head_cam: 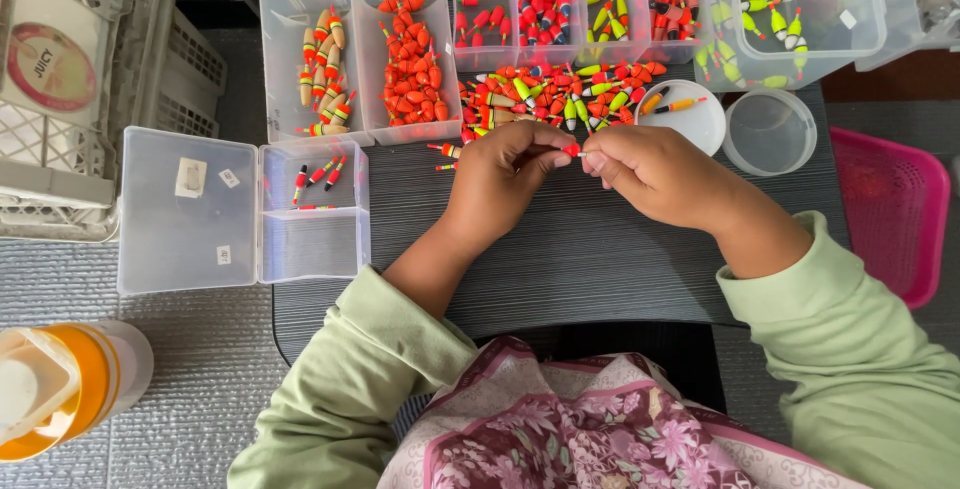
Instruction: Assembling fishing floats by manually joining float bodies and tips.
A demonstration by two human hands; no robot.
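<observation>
- Both hands meet at the middle of the dark surface (560, 259), fingertips drawn together.
- The left hand (500, 184) and the right hand (655, 174) pinch one small red float (571, 150) between them, thumbs and forefingers pressed on its thin stem.
- Just beyond the knuckles lies a loose heap of floats (560, 94), red, orange and yellow-green, too many and too tangled to count.
- Further out from the hands stand six clear bins in a row: one with tan floats (322, 69), one packed with red-orange floats (412, 59), and four smaller ones with mixed colours.
- Past the right hand, a large clear tub (800, 9) holds yellow-green floats.
- Two round things sit just beyond the right hand: a white lid (690, 121) carrying two orange floats, and a clear round cup (797, 132).
- To the outside of the left hand, an open clear box (310, 209) holds about four slim red floats; its lid lies flat beside it.
- To the outside of the right hand, one pink basket (895, 209).
- Near the left elbow, one orange-and-white jar (60, 389).
</observation>
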